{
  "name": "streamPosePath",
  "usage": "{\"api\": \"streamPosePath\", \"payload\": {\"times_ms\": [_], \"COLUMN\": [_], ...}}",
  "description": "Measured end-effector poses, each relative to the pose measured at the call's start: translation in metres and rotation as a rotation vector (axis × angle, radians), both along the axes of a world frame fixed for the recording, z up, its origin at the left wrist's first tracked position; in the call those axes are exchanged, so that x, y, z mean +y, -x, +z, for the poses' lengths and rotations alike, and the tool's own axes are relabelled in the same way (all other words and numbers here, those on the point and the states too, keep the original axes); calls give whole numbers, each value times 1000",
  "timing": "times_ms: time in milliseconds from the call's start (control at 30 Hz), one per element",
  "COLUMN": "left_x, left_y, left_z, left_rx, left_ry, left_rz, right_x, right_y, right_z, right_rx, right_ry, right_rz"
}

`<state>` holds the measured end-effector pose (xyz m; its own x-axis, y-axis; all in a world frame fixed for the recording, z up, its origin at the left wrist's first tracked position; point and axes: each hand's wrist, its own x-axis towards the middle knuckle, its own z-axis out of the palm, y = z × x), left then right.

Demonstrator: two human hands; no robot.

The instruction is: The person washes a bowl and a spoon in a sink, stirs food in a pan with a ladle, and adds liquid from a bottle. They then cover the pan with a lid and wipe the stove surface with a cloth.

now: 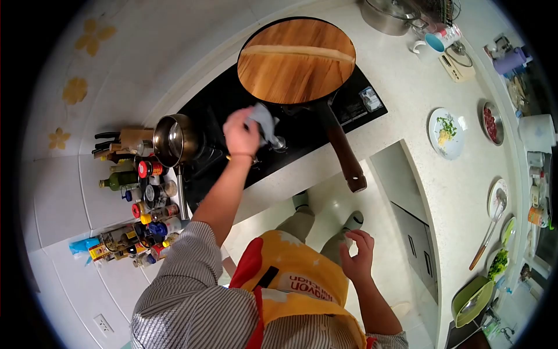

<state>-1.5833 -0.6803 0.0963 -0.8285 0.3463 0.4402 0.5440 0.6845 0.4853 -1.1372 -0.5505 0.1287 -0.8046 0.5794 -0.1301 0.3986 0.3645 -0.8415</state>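
My left hand (242, 135) is closed on a pale grey cloth (264, 123), held over the black stove top (290, 129) between the two pans. A steel saucepan (172, 141) stands to the left of this hand. Beyond it, a pan with a round wooden lid (296, 78) sits on the stove, its brown handle (341, 148) pointing toward me. My right hand (358, 256) hangs in front of the apron (305, 262), fingers apart and bent, holding nothing.
Bottles and jars (152, 200) crowd the left side. On the right counter (407, 87) are a plate of chopped food (446, 134), a bowl of red meat (492, 123), a ladle (488, 235) and a green basket (469, 301). A steel pot (386, 20) stands at the back.
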Motion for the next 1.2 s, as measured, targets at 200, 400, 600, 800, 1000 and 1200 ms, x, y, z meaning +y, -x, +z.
{"api": "streamPosePath", "payload": {"times_ms": [200,400,600,800,1000,1200], "left_x": [28,30,48,66,89,103], "left_y": [62,34,-33,-107,-126,-90], "left_z": [-27,-38,-6,-2,-50,-98], "left_rx": [-516,-181,-74,65,66,80], "left_ry": [-135,220,538,449,427,178], "left_rz": [198,-144,-73,-263,-303,-623], "right_x": [-11,-14,-5,7,19,29], "right_y": [5,-1,-14,-34,-67,-144], "right_z": [-4,3,12,16,20,53], "right_rx": [-2,-25,-42,-12,12,-3], "right_ry": [43,63,59,52,21,-29], "right_rz": [35,40,71,62,-23,-220]}}
